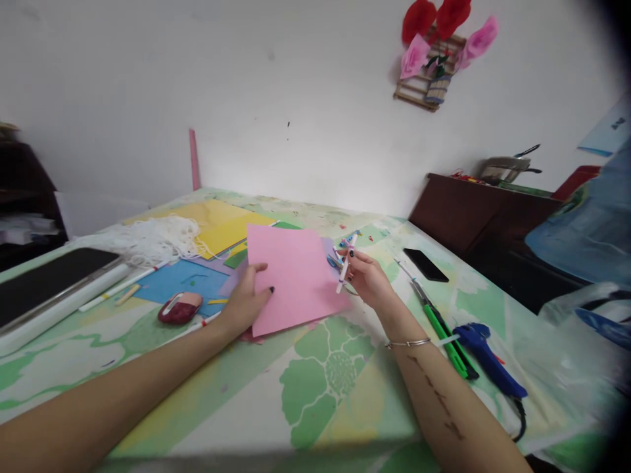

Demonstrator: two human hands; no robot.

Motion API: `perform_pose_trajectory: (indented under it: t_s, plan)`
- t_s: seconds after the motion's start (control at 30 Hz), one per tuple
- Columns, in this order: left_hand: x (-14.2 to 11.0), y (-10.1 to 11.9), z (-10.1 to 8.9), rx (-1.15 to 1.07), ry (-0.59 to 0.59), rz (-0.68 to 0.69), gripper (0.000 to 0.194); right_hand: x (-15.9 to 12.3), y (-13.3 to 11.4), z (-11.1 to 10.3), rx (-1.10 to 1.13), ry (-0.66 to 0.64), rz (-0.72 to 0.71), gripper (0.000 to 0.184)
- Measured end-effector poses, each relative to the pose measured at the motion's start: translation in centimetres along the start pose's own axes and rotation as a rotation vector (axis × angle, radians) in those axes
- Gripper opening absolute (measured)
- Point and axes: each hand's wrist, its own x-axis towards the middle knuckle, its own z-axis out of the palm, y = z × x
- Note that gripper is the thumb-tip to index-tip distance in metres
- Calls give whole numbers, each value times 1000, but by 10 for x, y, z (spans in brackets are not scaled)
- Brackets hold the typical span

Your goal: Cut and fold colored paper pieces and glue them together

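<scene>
A sheet of pink paper [296, 279] is tilted up off the table in front of me. My left hand [249, 295] grips its left edge, thumb on the front face. To the right of the sheet, my right hand [367, 279] pinches a thin white stick [346, 266] with purplish marks, perhaps a pen. Behind the stick, blue-handled scissors [335, 261] seem to lie on the table, partly covered. Left of my left hand are a blue sheet [182, 282] and a dark red and pink case [180, 308].
A blue glue gun [490, 358], a green utility knife [446, 338] and a black phone [426, 265] lie to the right. White yarn [152, 240], yellow sheets [217, 223] and a dark tablet-like device [54, 279] are at the left. Clear plastic bags [582, 328] crowd the right edge.
</scene>
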Motion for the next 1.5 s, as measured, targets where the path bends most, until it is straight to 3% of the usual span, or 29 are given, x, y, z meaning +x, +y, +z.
perform_pose_trajectory:
  t_s: [0.13,0.27,0.43,0.5,0.6,0.67,0.97,1.07,1.17,1.33,1.43,1.5]
  plan:
    - [-4,5,0,117,-239,35,83,-3,0,4,144,-76,61,27]
    - [-6,5,-4,304,-422,152,87,1,4,3,209,-10,144,20]
    - [-6,-5,-13,493,-246,267,102,6,11,2,226,103,250,28]
    - [-7,-7,-17,524,-332,377,97,7,11,4,232,75,289,37]
    - [-11,-7,-18,561,-625,582,76,4,8,10,252,0,340,45]
    - [-12,-5,-16,602,-706,633,70,1,7,15,273,-47,356,47]
    - [-9,1,15,733,-461,544,68,-15,5,36,316,-178,295,46]
    - [-9,3,22,737,-427,514,71,-19,7,42,317,-205,288,46]
    - [-10,4,21,705,-414,525,71,-21,10,45,279,-179,258,33]
    - [-11,5,13,496,-241,594,46,-27,10,45,219,-218,193,18]
    - [-13,5,11,409,-262,648,25,-33,6,50,215,-289,175,19]
    - [-15,5,11,404,-298,642,24,-37,3,54,213,-327,189,17]
